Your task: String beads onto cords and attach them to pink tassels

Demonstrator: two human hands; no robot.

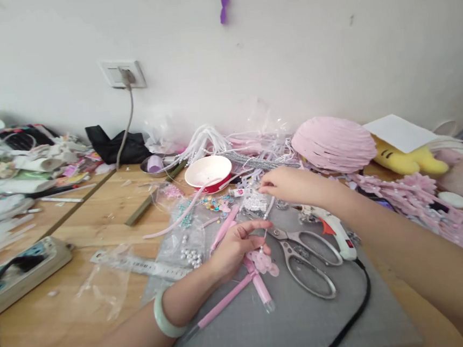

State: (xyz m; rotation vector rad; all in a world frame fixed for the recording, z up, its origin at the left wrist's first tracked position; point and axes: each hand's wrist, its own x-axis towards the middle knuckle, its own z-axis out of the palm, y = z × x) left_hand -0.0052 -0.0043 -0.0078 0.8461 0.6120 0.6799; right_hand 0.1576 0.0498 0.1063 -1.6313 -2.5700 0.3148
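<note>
Across the top of the frame I face a white, softly lit wall [286,55] with a socket [138,73] at upper left, and below it a wooden table [106,219] spreads wide.

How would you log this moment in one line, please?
left hand: pinching beaded strand | right hand: near white tube, hold unclear | scissors: on grey mat | glue gun: beside scissors

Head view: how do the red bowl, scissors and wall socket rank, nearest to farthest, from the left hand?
From the left hand:
1. Scissors, just to its right.
2. Red bowl, beyond it.
3. Wall socket, far behind, leftward.
</note>
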